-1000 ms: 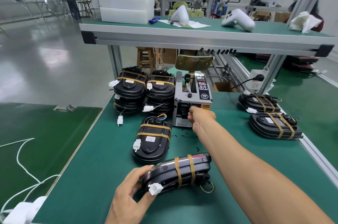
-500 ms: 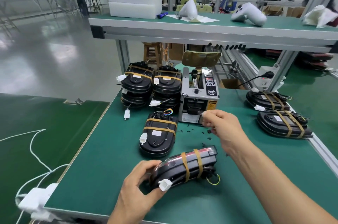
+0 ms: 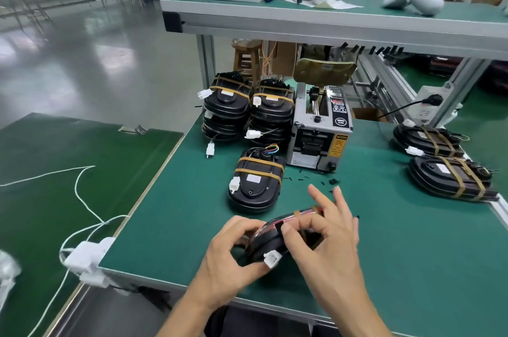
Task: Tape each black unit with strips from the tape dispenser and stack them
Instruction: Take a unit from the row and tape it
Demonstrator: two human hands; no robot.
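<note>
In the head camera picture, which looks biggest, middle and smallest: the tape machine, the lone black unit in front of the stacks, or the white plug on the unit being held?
1. Tape dispenser
2. Lone black unit, slightly smaller
3. White plug, by far the smallest, though nearest the camera

Unit in my hands (image 3: 270, 240): black shell, red band along upper edge, tan tape strip (image 3: 297, 213) across it, white connector (image 3: 272, 259). Unit flat on mat (image 3: 257, 181): black, two tan strips, white label, white plug; wires at top red, yellow, green, blue. Stacked units (image 3: 248, 108): black, tan strips. Tape dispenser (image 3: 320, 133): silver-grey body, black side panel, yellow warning sticker. Mat (image 3: 384, 226): dark green, scattered black flecks.
</note>
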